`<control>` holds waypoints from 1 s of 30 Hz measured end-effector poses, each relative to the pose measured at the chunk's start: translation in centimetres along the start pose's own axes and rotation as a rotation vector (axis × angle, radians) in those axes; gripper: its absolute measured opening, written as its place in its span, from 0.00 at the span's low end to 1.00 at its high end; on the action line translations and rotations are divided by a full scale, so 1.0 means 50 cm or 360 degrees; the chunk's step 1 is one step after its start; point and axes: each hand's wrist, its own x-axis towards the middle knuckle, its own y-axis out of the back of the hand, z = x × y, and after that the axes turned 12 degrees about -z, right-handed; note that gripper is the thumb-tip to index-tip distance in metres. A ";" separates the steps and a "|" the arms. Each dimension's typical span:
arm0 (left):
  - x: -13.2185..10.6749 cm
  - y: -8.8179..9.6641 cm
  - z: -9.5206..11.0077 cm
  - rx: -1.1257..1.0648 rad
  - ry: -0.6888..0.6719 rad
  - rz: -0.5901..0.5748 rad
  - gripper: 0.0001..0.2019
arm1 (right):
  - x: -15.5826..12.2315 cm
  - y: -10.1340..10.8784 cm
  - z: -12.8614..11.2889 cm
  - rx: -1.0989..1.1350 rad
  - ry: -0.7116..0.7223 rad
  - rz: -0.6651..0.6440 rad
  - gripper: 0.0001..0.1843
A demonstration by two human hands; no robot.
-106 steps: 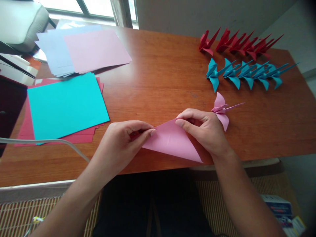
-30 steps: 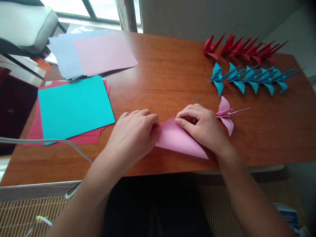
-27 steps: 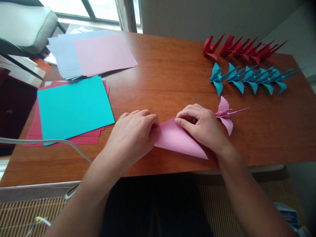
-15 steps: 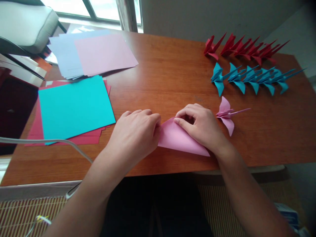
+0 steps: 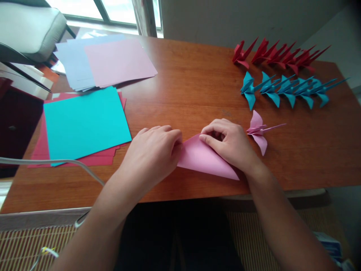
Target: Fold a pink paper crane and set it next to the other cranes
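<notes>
A folded pink paper sheet (image 5: 201, 160) lies on the wooden table (image 5: 191, 86) near its front edge. My left hand (image 5: 153, 152) is curled and pressed down on the sheet's left corner. My right hand (image 5: 229, 143) pinches the sheet's upper point with thumb and fingers closed. A finished pink paper crane (image 5: 259, 131) lies just right of my right hand, not touching it.
A row of blue cranes (image 5: 287, 90) and a row of red cranes (image 5: 279, 52) lie at the back right. A cyan sheet (image 5: 84, 122) tops red sheets (image 5: 41, 145) at the left; pale pink and lilac sheets (image 5: 113, 62) lie behind. A grey cable (image 5: 56, 162) crosses the front left.
My left hand went from pinching the paper's corner above the table to pressing it flat. The pink sheet lies lower. Over the last second little has moved.
</notes>
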 end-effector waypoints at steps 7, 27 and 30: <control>-0.015 0.001 -0.025 -0.0466 -0.0078 0.0061 0.06 | -0.009 0.007 0.013 0.0291 -0.0015 0.0022 0.04; -0.018 0.001 -0.028 -0.0415 0.0071 -0.0049 0.08 | -0.007 0.003 0.001 0.0078 0.0007 0.0027 0.06; -0.015 0.002 -0.023 -0.0383 0.0114 -0.0063 0.07 | -0.005 -0.002 0.001 -0.0019 0.0027 0.0051 0.06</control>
